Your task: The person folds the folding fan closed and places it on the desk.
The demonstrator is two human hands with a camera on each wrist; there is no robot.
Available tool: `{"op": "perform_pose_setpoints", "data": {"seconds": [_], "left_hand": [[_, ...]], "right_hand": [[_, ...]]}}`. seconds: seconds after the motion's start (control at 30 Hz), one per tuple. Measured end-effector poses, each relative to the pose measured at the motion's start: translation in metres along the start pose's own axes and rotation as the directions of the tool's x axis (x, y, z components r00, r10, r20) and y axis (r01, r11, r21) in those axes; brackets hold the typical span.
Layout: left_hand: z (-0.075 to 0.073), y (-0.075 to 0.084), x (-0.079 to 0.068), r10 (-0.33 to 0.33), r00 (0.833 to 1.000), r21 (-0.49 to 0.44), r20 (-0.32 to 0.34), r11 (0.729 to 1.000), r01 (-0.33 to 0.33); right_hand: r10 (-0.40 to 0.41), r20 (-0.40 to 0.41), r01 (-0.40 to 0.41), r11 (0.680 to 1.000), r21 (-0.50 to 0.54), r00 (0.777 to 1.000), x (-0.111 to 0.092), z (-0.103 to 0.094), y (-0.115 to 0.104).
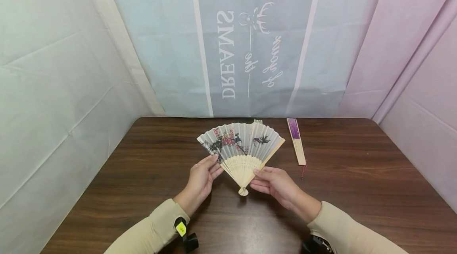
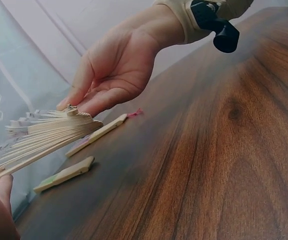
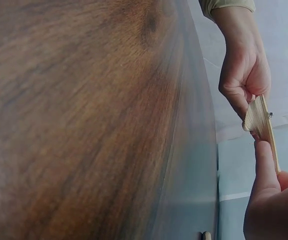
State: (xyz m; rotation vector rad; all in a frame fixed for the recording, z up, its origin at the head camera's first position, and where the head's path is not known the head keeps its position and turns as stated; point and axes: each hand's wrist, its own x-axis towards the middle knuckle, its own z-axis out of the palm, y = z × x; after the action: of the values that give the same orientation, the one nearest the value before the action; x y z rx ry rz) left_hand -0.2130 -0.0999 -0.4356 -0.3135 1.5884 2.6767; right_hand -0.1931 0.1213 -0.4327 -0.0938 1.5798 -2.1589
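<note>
A folding fan (image 1: 242,147) is spread between my two hands, held up above the table. Its pale leaf carries pink blossoms and dark birds, and its bare wooden ribs meet at a rivet at the bottom. My left hand (image 1: 200,178) pinches the left outer rib between thumb and fingers. On the other side, my right hand (image 1: 276,186) pinches the right outer rib, lower down near the pivot. In the left wrist view the fan's ribs (image 2: 54,135) appear edge-on; the right wrist view shows the ribs (image 3: 258,120) between both hands.
A closed purple fan (image 1: 295,141) with a red tassel lies to the right on the dark wooden table (image 1: 339,174). Another closed fan (image 2: 64,174) lies behind the spread one. Pale cloth curtains (image 1: 171,39) enclose the table's back and sides.
</note>
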Motion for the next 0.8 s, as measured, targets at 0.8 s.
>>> {"op": "perform_pose_setpoints", "data": {"seconds": [0.8], "left_hand": [[0.0000,-0.0014,0.0047,-0.033,0.999,0.039,0.038,0.999,0.032]], "right_hand": [[0.018,0.012,-0.018,1.000,-0.024,1.000,0.0008,0.0003,-0.0004]]}}
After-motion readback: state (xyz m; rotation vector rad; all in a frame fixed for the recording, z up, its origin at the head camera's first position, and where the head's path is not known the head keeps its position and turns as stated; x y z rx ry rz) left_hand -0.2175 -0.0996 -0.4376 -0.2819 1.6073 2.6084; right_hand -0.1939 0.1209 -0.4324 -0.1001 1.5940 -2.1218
